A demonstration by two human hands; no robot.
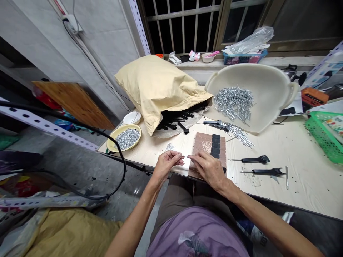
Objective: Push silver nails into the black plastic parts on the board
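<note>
My left hand (168,163) and my right hand (210,169) meet over the table's front edge, fingers of both pinched on a thin metal rod (185,156) that spans the gap between them. Most of the rod is covered by the fingertips. Below my right hand lies a brown board (201,137) sprinkled with small bits, with several black rectangular pieces (215,141) in a column on it. A little pile of small metal parts (169,146) sits just beyond my left hand.
Left: a yellow dish (110,144) of small metal parts and a white bowl (129,117). Behind, a paper sack (160,82) spills black plastic parts. A white basin (270,92) holds metal rods. Right: two black-handled tools (254,159) and a green basket (318,137). A black cable (124,162) loops at left.
</note>
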